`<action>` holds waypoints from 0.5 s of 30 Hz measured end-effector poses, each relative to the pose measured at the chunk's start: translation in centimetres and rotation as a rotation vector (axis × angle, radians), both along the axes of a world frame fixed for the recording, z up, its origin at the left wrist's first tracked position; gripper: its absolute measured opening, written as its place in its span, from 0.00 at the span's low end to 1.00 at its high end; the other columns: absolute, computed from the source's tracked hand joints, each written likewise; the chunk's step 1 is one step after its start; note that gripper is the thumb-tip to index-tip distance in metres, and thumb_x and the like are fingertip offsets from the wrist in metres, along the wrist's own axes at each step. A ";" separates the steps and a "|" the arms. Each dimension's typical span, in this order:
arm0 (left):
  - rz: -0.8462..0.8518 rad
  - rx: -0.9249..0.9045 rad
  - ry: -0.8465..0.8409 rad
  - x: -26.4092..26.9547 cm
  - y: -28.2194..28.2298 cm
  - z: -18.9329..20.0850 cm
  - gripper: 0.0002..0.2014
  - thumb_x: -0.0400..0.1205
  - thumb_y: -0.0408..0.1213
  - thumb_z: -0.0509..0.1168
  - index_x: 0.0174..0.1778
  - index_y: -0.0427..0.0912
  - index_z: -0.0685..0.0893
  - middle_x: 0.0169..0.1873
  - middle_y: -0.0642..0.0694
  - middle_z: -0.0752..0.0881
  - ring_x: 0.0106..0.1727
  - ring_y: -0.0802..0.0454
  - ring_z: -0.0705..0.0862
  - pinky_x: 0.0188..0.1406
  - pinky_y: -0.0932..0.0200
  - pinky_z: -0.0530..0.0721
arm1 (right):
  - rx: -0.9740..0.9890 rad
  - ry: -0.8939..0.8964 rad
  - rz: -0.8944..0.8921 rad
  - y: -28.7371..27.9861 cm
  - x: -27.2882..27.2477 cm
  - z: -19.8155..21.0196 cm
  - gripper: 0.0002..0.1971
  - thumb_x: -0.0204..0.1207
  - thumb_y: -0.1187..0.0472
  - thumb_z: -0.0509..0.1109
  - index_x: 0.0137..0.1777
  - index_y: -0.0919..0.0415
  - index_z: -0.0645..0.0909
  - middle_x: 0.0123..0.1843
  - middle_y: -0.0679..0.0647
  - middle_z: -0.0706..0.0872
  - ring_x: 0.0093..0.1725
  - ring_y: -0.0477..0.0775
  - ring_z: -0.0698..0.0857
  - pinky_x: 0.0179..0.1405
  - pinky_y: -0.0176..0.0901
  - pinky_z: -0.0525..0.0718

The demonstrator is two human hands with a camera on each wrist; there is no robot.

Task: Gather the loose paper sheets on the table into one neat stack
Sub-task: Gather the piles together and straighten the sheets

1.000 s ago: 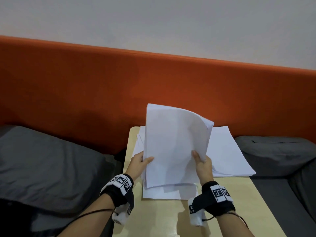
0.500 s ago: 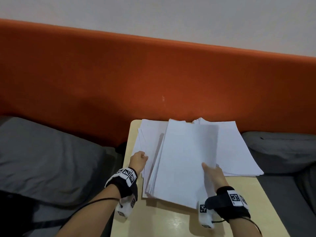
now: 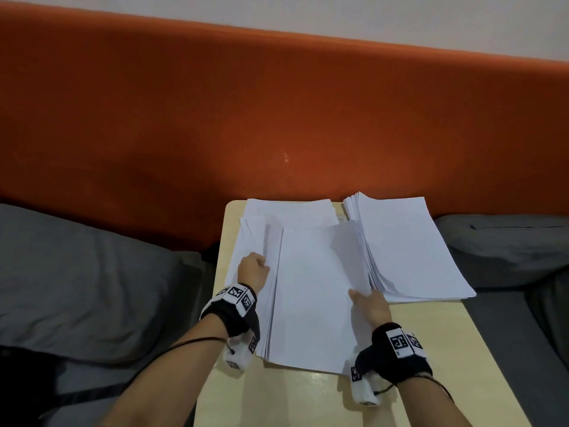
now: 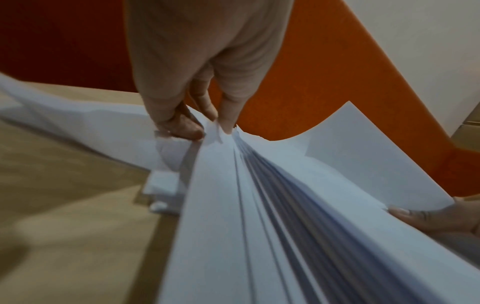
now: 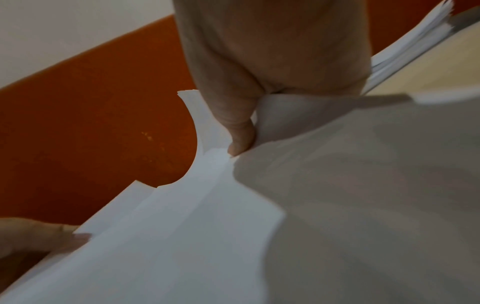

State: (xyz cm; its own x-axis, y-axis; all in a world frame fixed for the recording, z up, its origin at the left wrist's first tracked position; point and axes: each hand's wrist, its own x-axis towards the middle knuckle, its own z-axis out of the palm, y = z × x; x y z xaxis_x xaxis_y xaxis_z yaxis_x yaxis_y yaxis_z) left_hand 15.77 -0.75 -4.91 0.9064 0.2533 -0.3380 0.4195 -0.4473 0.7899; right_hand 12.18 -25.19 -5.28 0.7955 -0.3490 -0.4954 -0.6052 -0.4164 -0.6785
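Observation:
A bundle of white sheets [image 3: 314, 291] lies nearly flat over the pale wooden table [image 3: 415, 340], held at both sides. My left hand [image 3: 252, 271] grips its left edge, fingers curled; the left wrist view shows the fingertips [image 4: 226, 123] pinching the fanned sheets [image 4: 285, 205]. My right hand [image 3: 368, 303] holds the right edge, and its thumb [image 5: 240, 131] presses down on the paper [image 5: 207, 226]. Loose sheets [image 3: 289, 211] lie under the bundle at the back left. A thicker stack [image 3: 406, 248] lies to the right, its near corner overhanging the table.
The small table stands against an orange padded backrest [image 3: 277, 118]. Grey cushions sit on the left [image 3: 77, 278] and on the right [image 3: 508, 248] of the table. Bare tabletop [image 3: 308, 396] shows near me.
The bundle, held upright and curled a second ago, has come down to lie nearly flat over the loose sheets. Both hands came down with it and kept their hold.

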 end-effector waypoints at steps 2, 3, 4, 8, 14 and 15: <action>-0.001 -0.018 0.006 0.1 0.0 0.1 0.15 0.81 0.26 0.61 0.64 0.28 0.75 0.52 0.37 0.81 0.60 0.39 0.80 0.56 0.56 0.77 | 0.004 -0.015 -0.019 0.0 0.0 -0.1 0.19 0.79 0.58 0.68 0.61 0.74 0.79 0.57 0.68 0.85 0.59 0.66 0.83 0.54 0.47 0.76; 0.000 -0.039 0.015 0.1 0.1 0.1 0.15 0.81 0.27 0.61 0.64 0.30 0.74 0.49 0.40 0.81 0.57 0.42 0.79 0.53 0.58 0.76 | 0.007 -0.021 -0.028 0.0 0.0 -0.3 0.18 0.79 0.58 0.68 0.61 0.74 0.79 0.57 0.69 0.85 0.59 0.66 0.83 0.55 0.48 0.76; 0.003 -0.051 0.017 0.1 0.1 0.1 0.13 0.81 0.27 0.61 0.62 0.32 0.75 0.43 0.45 0.80 0.53 0.46 0.78 0.48 0.61 0.75 | 0.012 -0.022 -0.034 -0.1 0.1 -0.3 0.18 0.78 0.58 0.68 0.61 0.74 0.79 0.57 0.69 0.85 0.59 0.66 0.83 0.56 0.49 0.77; -0.048 -0.027 0.050 -0.6 -0.1 -0.2 0.09 0.83 0.29 0.59 0.36 0.38 0.71 0.30 0.47 0.71 0.40 0.47 0.73 0.31 0.63 0.68 | 0.018 -0.035 -0.043 0.0 0.1 -0.2 0.18 0.77 0.59 0.69 0.59 0.74 0.80 0.55 0.68 0.86 0.57 0.67 0.84 0.60 0.53 0.79; -0.050 -0.098 0.040 -1.1 -0.7 -0.1 0.21 0.83 0.31 0.61 0.73 0.31 0.68 0.69 0.35 0.75 0.69 0.39 0.75 0.67 0.54 0.73 | 0.015 -0.110 -0.037 0.3 -0.5 0.2 0.19 0.75 0.60 0.72 0.62 0.72 0.78 0.55 0.68 0.86 0.56 0.67 0.83 0.52 0.49 0.76; -0.041 -0.130 0.041 -1.0 -0.8 -0.1 0.21 0.83 0.31 0.62 0.72 0.31 0.69 0.68 0.34 0.76 0.68 0.39 0.76 0.67 0.53 0.74 | 0.019 -0.127 -0.035 0.3 -0.6 0.2 0.19 0.75 0.60 0.72 0.62 0.72 0.79 0.53 0.67 0.86 0.55 0.66 0.84 0.50 0.47 0.76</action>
